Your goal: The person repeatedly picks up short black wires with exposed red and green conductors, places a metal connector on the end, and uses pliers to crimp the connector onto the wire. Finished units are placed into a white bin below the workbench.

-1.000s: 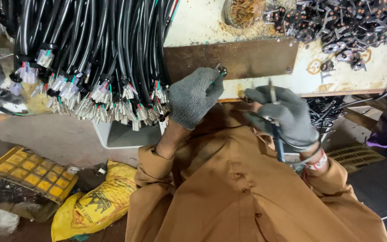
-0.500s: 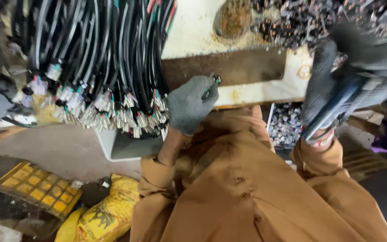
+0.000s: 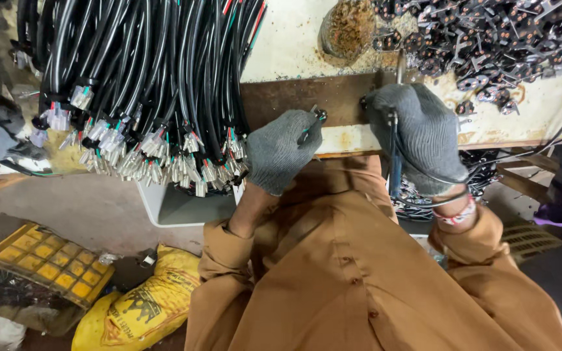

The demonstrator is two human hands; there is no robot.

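Round bowl (image 3: 348,26) of brown bits on bench; black parts heap (image 3: 489,39) beside; left hand (image 3: 281,153) pinches small connector (image 3: 319,116); right hand (image 3: 417,136) clamped on screwdriver (image 3: 395,153); cable bundle (image 3: 151,84) hangs left.

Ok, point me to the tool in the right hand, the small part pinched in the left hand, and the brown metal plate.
tool (image 3: 395,172), head view, on its dark handle below the glove.
small part (image 3: 321,115), head view, on its dark tip above the fingers.
brown metal plate (image 3: 281,97), head view, on its bare middle.
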